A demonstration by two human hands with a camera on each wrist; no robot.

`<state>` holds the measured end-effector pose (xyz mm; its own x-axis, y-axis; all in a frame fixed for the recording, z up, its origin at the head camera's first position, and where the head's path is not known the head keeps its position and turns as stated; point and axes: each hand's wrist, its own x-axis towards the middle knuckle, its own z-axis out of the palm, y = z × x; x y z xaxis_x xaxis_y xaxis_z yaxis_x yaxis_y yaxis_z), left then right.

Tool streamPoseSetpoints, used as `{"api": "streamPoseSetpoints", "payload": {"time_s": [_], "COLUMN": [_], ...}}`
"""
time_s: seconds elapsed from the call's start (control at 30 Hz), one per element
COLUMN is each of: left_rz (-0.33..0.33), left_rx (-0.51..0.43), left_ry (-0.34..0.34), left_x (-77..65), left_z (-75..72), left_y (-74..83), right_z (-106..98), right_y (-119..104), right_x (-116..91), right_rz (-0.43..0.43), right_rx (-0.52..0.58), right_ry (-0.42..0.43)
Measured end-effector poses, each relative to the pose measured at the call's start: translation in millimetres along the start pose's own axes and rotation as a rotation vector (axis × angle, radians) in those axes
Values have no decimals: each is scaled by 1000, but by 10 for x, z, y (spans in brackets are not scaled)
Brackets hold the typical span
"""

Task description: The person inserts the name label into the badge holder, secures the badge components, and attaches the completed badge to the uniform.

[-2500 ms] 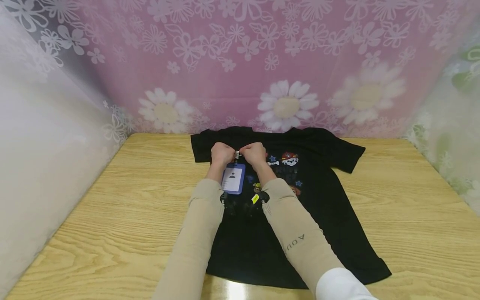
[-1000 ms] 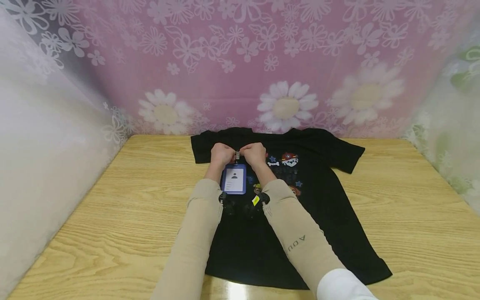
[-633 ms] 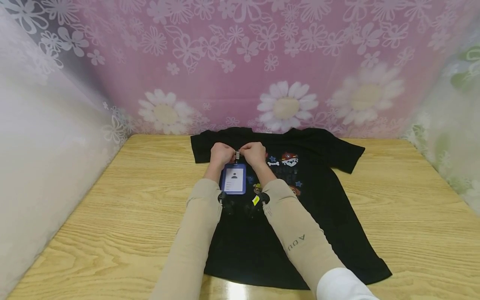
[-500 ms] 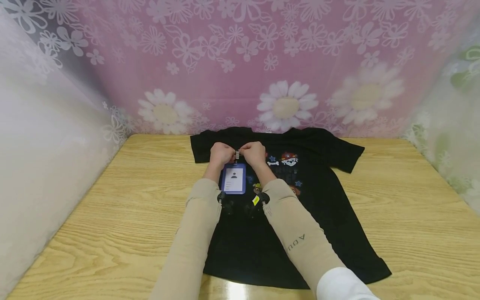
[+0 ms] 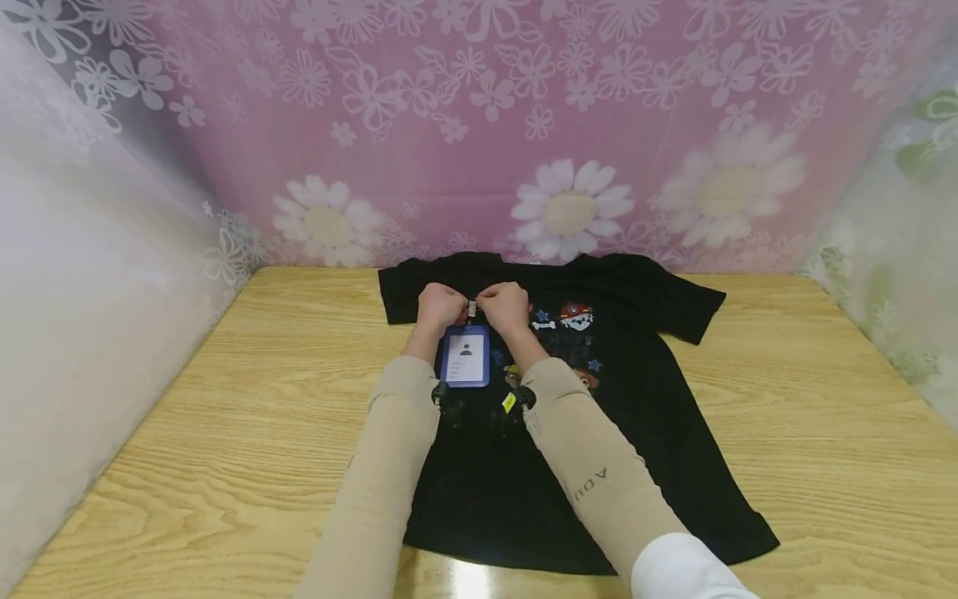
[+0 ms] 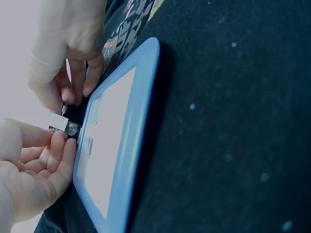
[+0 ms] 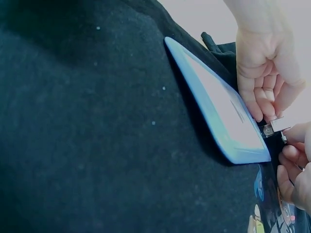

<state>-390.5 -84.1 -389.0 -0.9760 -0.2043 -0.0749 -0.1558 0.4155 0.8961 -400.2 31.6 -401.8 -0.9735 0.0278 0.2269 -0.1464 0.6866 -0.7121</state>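
Observation:
A black T-shirt point(image 5: 516, 491) with cartoon prints lies spread out. On its chest rests an ID badge holder point(image 5: 466, 358) with a blue frame and a white card. A small metal badge clip point(image 6: 59, 121) joins its top edge. My left hand point(image 5: 441, 305) pinches the clip between thumb and bent fingers, just above the holder. From the other side, my right hand point(image 5: 505, 306) pinches a small metal part of the same clip point(image 7: 279, 125). Whether shirt fabric sits inside the clip is hidden by the fingers.
The wooden table point(image 5: 247, 416) extends on both sides of the shirt. A pink floral curtain point(image 5: 449, 150) hangs along its back edge, and pale walls flank it. Black wrist cameras hang below both sleeves, close to the holder.
Over these seconds the badge holder has turned slightly and its card faces up more evenly. Both hands keep their grip on the clip in nearly the same place.

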Motion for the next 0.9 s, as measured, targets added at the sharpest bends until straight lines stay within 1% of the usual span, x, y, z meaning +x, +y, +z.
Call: {"api": "streamPoseSetpoints", "payload": {"time_s": [0.13,0.23,0.4,0.53,0.77,0.9], "left_rz": [-2,-1,-11,-9,-19,-16], "left_rx": [-8,-18,-31,-41,-20,0], "left_ry": [-2,-4,-24,-39,-15,-5], "left_x": [-7,-2,11,23,52,50], "left_z": [4,5,-4,-5,27,41], "left_y": [11,8,-6,-21,-51,-50], "right_z": [5,14,22,17,27,28], "right_y": [1,18,78,113,124,122], "right_x": [2,8,9,7,-16,-32], "right_rz": [39,43,61,63,22,21], "right_rx": [43,78,155,190,144,125], "right_ry": [26,31,-11,-51,-49,-40]}}
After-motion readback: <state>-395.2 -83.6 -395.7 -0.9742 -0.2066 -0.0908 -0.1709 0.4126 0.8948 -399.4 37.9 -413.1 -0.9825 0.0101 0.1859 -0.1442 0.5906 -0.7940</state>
